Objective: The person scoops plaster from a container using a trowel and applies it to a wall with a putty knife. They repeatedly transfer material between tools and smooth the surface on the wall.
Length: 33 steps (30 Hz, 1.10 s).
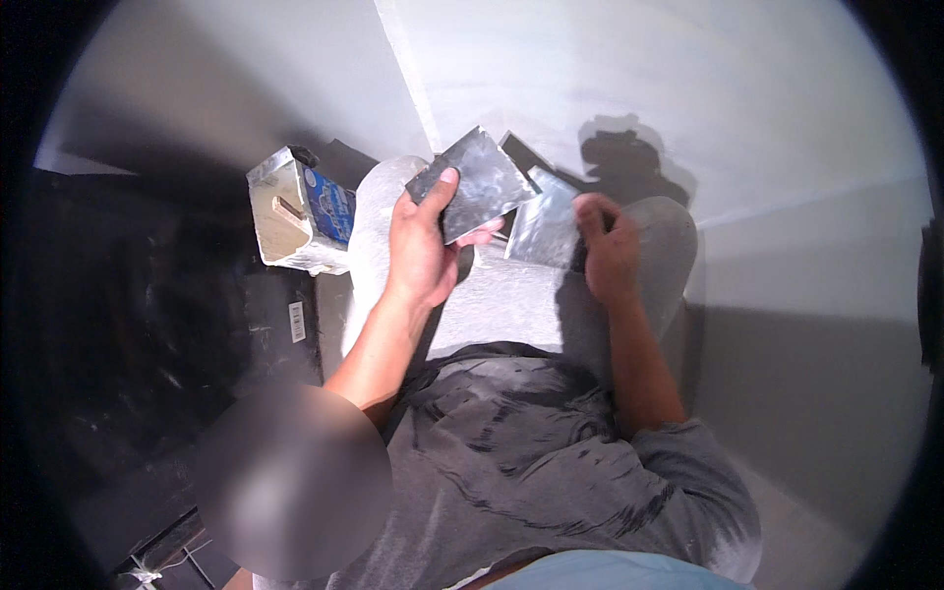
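My left hand (425, 241) grips a square, smeared grey metal putty blade (474, 183), thumb on its upper face and fingers underneath. To its right, my right hand (610, 251) is closed round the edge of a second flat metal putty blade (547, 228), which is lighter and catches the light. The two blades come close together in front of the wall, and their near corners overlap in view. Whether they touch I cannot tell. Any handles behind the blades are hidden.
An open, roughly square bucket (295, 246) with a blue label stands left of my knees. Cream-coloured paste and a short stick (288, 209) show inside. Pale walls (708, 88) meet in a corner ahead. A dark surface (167, 295) with a barcode sticker (297, 322) lies left.
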Motion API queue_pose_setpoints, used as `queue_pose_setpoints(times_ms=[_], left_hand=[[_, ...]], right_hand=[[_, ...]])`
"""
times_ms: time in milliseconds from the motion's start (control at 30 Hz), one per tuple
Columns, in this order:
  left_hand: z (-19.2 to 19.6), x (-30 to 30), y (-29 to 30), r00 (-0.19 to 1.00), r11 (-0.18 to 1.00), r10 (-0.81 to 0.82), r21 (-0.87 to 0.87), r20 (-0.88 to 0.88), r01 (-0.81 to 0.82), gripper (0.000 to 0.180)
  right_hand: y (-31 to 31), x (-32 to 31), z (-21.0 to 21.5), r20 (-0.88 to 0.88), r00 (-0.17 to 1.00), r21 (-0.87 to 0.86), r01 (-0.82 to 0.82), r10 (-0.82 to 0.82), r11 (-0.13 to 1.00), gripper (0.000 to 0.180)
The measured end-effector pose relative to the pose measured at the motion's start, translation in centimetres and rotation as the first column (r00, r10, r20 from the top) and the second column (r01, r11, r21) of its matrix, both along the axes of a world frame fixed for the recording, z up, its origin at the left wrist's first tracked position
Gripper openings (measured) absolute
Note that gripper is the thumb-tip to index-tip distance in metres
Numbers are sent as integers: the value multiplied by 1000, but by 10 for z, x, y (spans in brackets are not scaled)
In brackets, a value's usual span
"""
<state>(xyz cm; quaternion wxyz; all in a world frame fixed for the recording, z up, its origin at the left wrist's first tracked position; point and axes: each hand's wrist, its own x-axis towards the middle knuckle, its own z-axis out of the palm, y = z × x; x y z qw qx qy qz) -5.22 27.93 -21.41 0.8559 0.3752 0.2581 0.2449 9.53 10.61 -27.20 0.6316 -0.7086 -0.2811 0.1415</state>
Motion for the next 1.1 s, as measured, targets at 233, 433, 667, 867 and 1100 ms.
queue_pose_setpoints(times_ms=[233, 433, 667, 867, 1100], left_hand=[[-2, 1, -43, 924, 802, -348, -458, 161, 382, 27], [8, 6, -7, 963, 803, -127, -544, 239, 241, 26], [27, -72, 34, 980, 959, 169, -246, 105, -139, 31], [-15, -165, 28, 882, 864, 286, -500, 376, -67, 22], [-49, -232, 23, 566, 772, 205, -488, 798, 408, 24]], right_hand=[[26, 32, -12, -629, 458, 708, 5, 628, 706, 43], [1, -15, -20, -745, 472, 408, -236, 472, 882, 35], [28, -21, 80, -461, 805, 313, -244, 372, 918, 37], [103, -148, 124, 803, 348, -106, -714, 483, 692, 39], [177, -207, 109, 653, 447, -215, -665, 612, 715, 39]])
